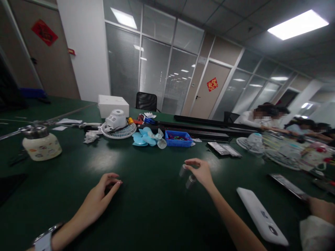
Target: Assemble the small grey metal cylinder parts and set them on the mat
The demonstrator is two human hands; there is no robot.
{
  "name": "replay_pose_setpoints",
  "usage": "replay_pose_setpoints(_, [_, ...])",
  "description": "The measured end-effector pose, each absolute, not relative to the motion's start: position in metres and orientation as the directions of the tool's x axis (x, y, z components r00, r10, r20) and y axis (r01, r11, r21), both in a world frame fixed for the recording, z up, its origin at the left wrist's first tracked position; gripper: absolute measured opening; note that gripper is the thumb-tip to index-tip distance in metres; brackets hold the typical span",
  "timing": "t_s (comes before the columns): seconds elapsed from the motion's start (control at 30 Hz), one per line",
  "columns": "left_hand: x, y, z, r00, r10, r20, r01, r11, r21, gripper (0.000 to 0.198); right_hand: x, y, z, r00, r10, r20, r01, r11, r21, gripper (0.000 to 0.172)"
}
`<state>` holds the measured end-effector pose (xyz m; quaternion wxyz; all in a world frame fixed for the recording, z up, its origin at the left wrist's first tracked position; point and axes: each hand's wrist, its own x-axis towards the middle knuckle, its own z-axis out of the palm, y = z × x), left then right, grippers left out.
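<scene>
My right hand (pixel 201 171) reaches over the green table, thumb and fingertips pinched at the top of a small grey cylinder (pixel 183 170) that stands upright. A second, similar metallic cylinder (pixel 191 182) is just below that hand, nearer to me. Blur hides what kind of cylinders they are. My left hand (pixel 104 191) rests on the table to the left, fingers curled in towards the thumb, with nothing visible between them. A white, long device body (pixel 261 216) lies to the right of my right forearm.
Beyond my hands are light-blue fan blades (pixel 148 136), a blue tray (pixel 178 142) of small coloured parts and a white fan (pixel 117 123). A jar (pixel 42 144) stands at left. Another person's hand (pixel 321 209) is at the right edge, near a dark flat device (pixel 288 186).
</scene>
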<state>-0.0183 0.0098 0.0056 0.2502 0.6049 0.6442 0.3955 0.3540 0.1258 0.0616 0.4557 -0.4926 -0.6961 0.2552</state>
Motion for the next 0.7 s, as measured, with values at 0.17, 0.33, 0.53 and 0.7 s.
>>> replay_pose_setpoints(0.17, [-0.016, 0.008, 0.010, -0.133, 0.978, 0.159, 0.587, -0.051, 0.808, 0.046, 0.353, 0.124, 0.062, -0.134, 0.916, 0.378, 0.440, 0.396, -0.806, 0.015])
replay_pose_setpoints(0.33, [-0.015, 0.008, 0.010, -0.139, 0.978, 0.156, 0.584, -0.046, 0.811, 0.046, 0.348, 0.119, 0.064, -0.174, 0.908, 0.382, 0.501, 0.415, -0.760, 0.017])
replay_pose_setpoints(0.53, [-0.015, 0.006, 0.012, -0.132, 0.979, 0.155, 0.588, -0.049, 0.808, 0.045, 0.371, 0.098, 0.076, -0.176, 0.886, 0.430, 0.552, 0.450, -0.702, 0.040])
replay_pose_setpoints(0.7, [-0.012, 0.006, 0.014, -0.112, 0.985, 0.128, 0.594, -0.037, 0.804, 0.046, 0.398, 0.085, 0.065, -0.301, 0.937, 0.179, 0.528, 0.320, -0.787, 0.047])
